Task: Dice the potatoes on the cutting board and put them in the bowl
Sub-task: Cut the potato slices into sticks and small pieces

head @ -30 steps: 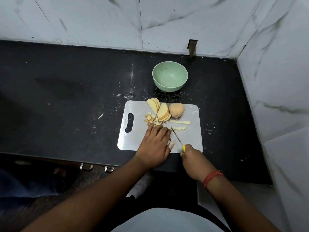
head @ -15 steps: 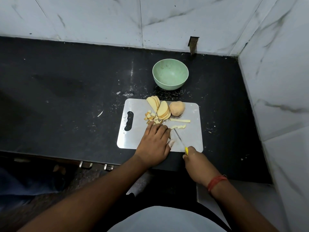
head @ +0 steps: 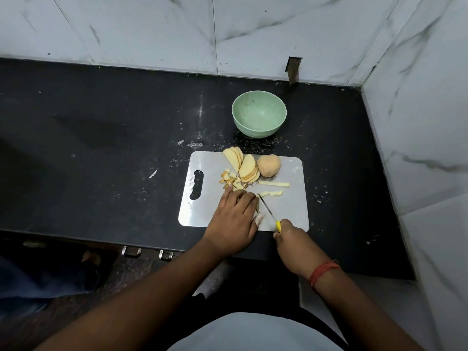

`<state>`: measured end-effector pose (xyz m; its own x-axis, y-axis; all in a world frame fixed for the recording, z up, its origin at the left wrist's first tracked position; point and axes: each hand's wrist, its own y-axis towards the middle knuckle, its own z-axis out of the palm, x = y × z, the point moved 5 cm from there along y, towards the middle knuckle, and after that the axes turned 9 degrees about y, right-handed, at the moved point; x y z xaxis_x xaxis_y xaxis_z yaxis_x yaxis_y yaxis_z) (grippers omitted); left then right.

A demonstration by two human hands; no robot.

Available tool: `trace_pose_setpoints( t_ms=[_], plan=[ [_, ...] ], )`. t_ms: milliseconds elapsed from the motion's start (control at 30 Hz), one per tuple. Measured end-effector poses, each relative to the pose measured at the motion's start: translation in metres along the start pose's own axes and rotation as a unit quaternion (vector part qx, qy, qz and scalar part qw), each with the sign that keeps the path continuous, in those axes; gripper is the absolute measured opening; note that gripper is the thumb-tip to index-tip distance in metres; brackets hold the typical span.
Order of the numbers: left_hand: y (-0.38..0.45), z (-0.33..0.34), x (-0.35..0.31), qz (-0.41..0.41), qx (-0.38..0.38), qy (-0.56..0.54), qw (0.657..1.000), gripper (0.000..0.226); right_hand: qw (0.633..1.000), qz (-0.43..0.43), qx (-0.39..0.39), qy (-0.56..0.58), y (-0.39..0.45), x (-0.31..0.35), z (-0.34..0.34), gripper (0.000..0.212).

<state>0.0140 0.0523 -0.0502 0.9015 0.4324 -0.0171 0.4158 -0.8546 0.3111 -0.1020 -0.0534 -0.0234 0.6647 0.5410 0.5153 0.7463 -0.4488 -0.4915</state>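
- The pale rectangular cutting board point(head: 291, 211) sits flush with the black stone counter point(head: 101, 148) front edge; bare counter stretches wide toward nine o'clock.
- Left hand point(head: 234, 219) lies flat on the board, fingers pressing down on potato strips.
- Right hand point(head: 291, 239) grips a yellow-handled knife point(head: 268, 211), blade angled toward eleven o'clock.
- Potato slices point(head: 243, 164), small dice point(head: 231, 179) and an uncut potato half point(head: 269, 165) crowd the board's far edge.
- At twelve o'clock stands the green round bowl point(head: 259, 114), near the marble wall corner point(head: 405, 122).
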Motion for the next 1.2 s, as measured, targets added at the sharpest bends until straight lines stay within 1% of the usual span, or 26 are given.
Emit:
trace_pose_setpoints(
  t_ms=[267, 467, 533, 633, 667, 733, 833, 900, 1000, 1067, 1133, 1200],
  plan=[
    [0.002, -0.003, 0.000, -0.007, -0.010, -0.001, 1.000, 0.044, 0.999, 0.018, 0.028, -0.019, 0.009, 0.003, 0.002, 0.007],
    [0.003, -0.003, 0.001, -0.008, -0.007, -0.004, 1.000, 0.044, 0.998, 0.008, 0.060, -0.027, -0.011, -0.006, 0.000, 0.010],
    [0.002, -0.003, 0.000, -0.006, -0.002, -0.002, 1.000, 0.046, 0.998, 0.017, 0.054, 0.011, -0.014, -0.010, -0.006, 0.015],
    [0.000, -0.005, 0.000, -0.002, -0.013, 0.001, 1.000, 0.048, 0.990, 0.026, 0.037, 0.136, -0.015, -0.015, -0.017, 0.021],
    [0.000, -0.006, -0.002, 0.011, -0.018, -0.001, 1.000, 0.048, 0.984, 0.028, 0.023, 0.176, -0.015, -0.017, -0.022, 0.022],
    [0.004, -0.008, -0.010, 0.071, -0.022, -0.007, 0.997, 0.048, 0.971, 0.038, -0.019, 0.237, -0.011, -0.026, -0.031, 0.021],
    [0.020, -0.004, -0.028, 0.177, -0.004, 0.006, 0.984, 0.051, 0.955, 0.037, -0.079, 0.283, -0.007, -0.035, -0.042, 0.021],
    [0.033, 0.003, -0.033, 0.216, 0.015, 0.035, 0.976, 0.058, 0.948, 0.037, -0.095, 0.300, -0.008, -0.038, -0.044, 0.022],
    [0.047, 0.012, -0.029, 0.226, 0.029, 0.064, 0.972, 0.068, 0.945, 0.039, -0.093, 0.312, -0.010, -0.040, -0.041, 0.021],
    [0.049, 0.013, -0.020, 0.219, 0.019, 0.067, 0.973, 0.070, 0.947, 0.038, -0.086, 0.307, -0.011, -0.041, -0.039, 0.021],
    [0.046, 0.012, -0.009, 0.211, -0.005, 0.061, 0.976, 0.066, 0.952, 0.035, -0.077, 0.294, -0.013, -0.043, -0.038, 0.020],
    [0.043, 0.011, 0.004, 0.201, -0.019, 0.061, 0.978, 0.054, 0.956, 0.032, -0.074, 0.282, -0.015, -0.043, -0.037, 0.020]
  ],
)
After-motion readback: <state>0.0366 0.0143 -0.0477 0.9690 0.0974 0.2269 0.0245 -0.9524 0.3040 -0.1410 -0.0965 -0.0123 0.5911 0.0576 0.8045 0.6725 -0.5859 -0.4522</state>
